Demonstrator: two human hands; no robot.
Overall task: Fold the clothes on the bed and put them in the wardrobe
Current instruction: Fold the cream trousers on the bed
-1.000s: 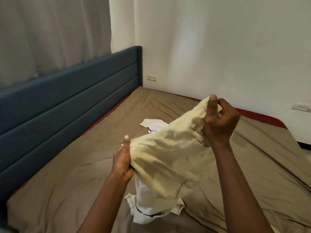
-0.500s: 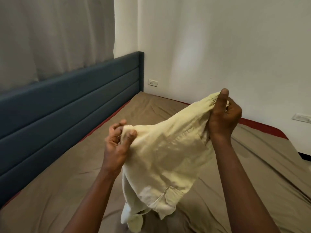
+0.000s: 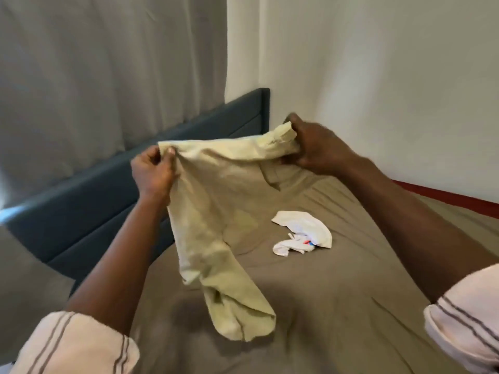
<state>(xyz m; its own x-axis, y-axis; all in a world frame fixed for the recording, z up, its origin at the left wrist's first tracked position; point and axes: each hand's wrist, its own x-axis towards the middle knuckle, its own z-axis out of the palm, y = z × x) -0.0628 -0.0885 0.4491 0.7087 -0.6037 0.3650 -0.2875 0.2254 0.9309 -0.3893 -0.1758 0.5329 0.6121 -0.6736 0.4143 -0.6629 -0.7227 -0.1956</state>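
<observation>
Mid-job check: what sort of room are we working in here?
Most likely a bedroom: a bed with a blue headboard, a curtain behind it, and a garment held over the bed by the left hand and right hand.

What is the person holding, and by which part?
A pale yellow garment, held along its top edge: the left hand pinches one corner, the right hand grips the bunched other end. The rest hangs down.

Pale yellow garment (image 3: 216,211) hanging above bed (image 3: 351,306); crumpled white cloth (image 3: 305,233) on sheet.
</observation>
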